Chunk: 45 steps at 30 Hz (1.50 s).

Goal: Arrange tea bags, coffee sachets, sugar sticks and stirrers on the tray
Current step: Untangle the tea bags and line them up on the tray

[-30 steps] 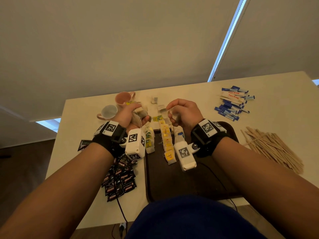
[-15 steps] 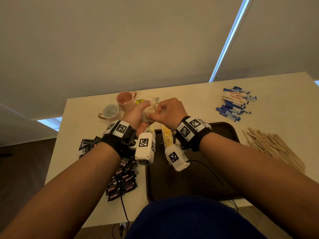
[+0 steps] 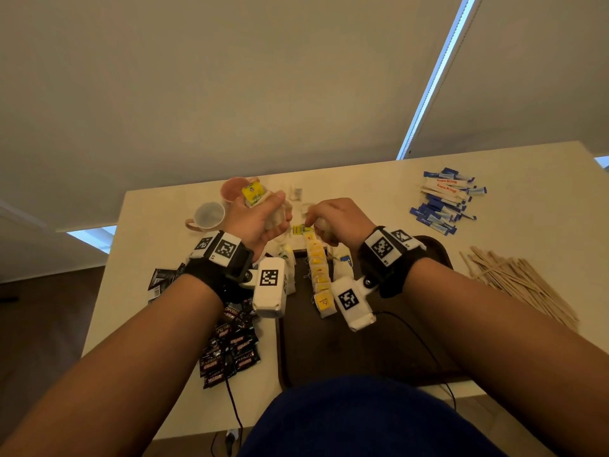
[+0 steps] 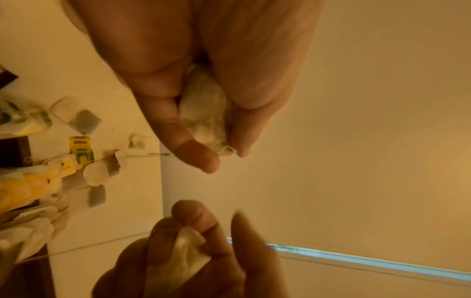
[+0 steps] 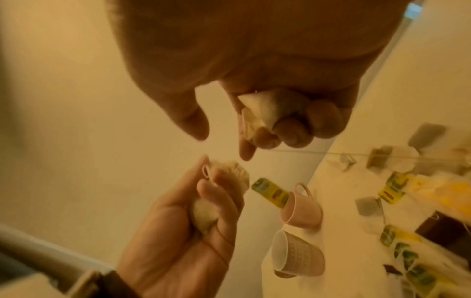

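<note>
Head view: my left hand (image 3: pixel 260 219) grips a bunch of tea bags (image 3: pixel 275 214), a yellow tag (image 3: pixel 253 193) sticking up from it. My right hand (image 3: pixel 339 221) holds one bag (image 3: pixel 321 225). Both hang over the far edge of the tray (image 3: pixel 362 351), where rows of bags (image 3: pixel 319 275) lie. Sachets (image 3: pixel 230 344), sugar sticks (image 3: pixel 445 199) and stirrers (image 3: pixel 520 282) lie on the bench (image 3: pixel 379 186), off the tray.

Left wrist view: my fingers (image 4: pixel 163 121) curl round the bunch. A string (image 4: pixel 102 245) runs taut from the right hand towards the rows. Risk: pulling may drag laid bags out of line.

Right wrist view: my fingers (image 5: pixel 293 131) clamp the bag (image 5: pixel 262 109); thumb and forefinger stand apart. Risk: the loose bunch may slip and fall among the cups (image 5: pixel 298 252).
</note>
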{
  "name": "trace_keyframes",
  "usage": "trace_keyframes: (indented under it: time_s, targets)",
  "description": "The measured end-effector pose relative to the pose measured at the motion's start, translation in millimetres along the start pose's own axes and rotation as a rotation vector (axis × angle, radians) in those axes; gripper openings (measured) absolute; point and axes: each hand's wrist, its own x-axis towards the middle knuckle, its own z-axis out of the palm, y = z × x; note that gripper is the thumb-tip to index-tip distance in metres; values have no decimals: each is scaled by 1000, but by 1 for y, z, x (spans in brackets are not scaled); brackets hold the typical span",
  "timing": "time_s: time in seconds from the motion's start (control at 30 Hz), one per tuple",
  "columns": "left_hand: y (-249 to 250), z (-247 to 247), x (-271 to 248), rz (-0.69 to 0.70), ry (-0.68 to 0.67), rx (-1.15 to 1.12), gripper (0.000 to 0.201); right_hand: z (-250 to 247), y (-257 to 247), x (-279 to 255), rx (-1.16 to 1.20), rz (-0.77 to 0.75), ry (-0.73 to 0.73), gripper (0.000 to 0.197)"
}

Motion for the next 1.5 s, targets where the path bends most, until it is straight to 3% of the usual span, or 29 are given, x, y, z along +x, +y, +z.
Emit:
trace_keyframes:
  time_s: [0.07, 0.13, 0.23, 0.33, 0.47, 0.6, 0.77, 1.07, 1.17, 1.37, 1.5]
  targets:
    - [2, -5, 2, 10, 23, -11, 33, -5, 1, -3, 241, 108, -34, 24]
    - [6, -9, 2, 0, 47, -7, 35, -8, 1, -8, 312, 110, -50, 30]
    - [8, -11, 0, 10, 45, 50, 32, -15, 0, -13, 257, 30, -21, 32]
    - [11, -12, -4, 52, 8, 69, 43, -21, 1, -15, 236, -48, -2, 26]
    - [18, -8, -12, 102, -57, 130, 19, -24, -1, -18, 355, -48, -22, 37]
    - [21, -3, -18, 136, -110, 204, 17, -20, -6, -21, 447, -5, -35, 46]
    - [23, -1, -23, 202, -126, 349, 12, -16, -14, -22, 495, -11, -35, 30]
    - [36, -4, -29, 332, -104, 372, 10, -26, -11, -20, 100, -317, 73, 8]
    - [42, -4, -30, 378, -93, 368, 9, -28, -11, -22, 29, -366, 106, 14]
    - [34, 1, -29, 457, -318, 698, 18, -29, -20, -24, -58, -478, 119, 5]
    - [29, 6, -29, 535, -276, 746, 9, -30, -22, -20, -74, -506, 133, 8]
